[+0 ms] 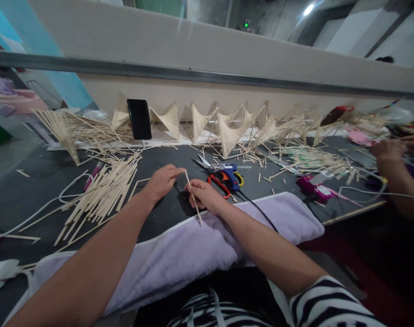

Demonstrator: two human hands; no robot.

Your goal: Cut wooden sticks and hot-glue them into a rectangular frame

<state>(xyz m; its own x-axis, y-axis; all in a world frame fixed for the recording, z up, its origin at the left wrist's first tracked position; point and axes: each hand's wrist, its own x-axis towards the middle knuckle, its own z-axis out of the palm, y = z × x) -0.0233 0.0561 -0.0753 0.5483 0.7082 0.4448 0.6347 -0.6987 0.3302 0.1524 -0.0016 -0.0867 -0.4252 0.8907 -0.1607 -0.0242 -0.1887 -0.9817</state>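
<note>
My right hand [203,194] is closed around a thin wooden stick [197,211], which slants from its fingers down over the lavender cloth. The fingertips of my left hand [161,181] meet the stick's far end; its thumb is mostly hidden. Just beyond my right hand lie scissors with red handles [219,187] and a blue glue gun [231,175], its black cord running toward me. A large pile of loose wooden sticks [103,195] is spread to the left of my left hand.
A row of fan-shaped stick structures [229,134] stands along the wall, beside an upright phone [139,119]. A purple glue gun [316,188] lies to the right. Another person's hands [392,152] are at the right edge. The lavender cloth [193,245] covers the table's front edge.
</note>
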